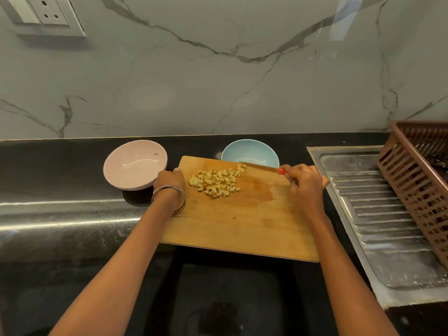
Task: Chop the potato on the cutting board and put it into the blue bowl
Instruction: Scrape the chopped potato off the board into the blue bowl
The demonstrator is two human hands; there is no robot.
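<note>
A heap of small potato cubes [216,182] lies on the far half of the wooden cutting board [242,226]. The blue bowl [249,152] stands just behind the board's far right corner. My right hand [303,181] grips a red-handled knife [260,167], whose blade points left and touches the heap's right end. My left hand [169,177] curls over the board's far left edge, with bangles on the wrist.
A pink bowl [134,163] stands left of the board, touching my left hand's side. A steel sink drainboard [378,214] lies to the right with a brown plastic basket [421,180] on it. The black counter [60,226] runs to a marble wall.
</note>
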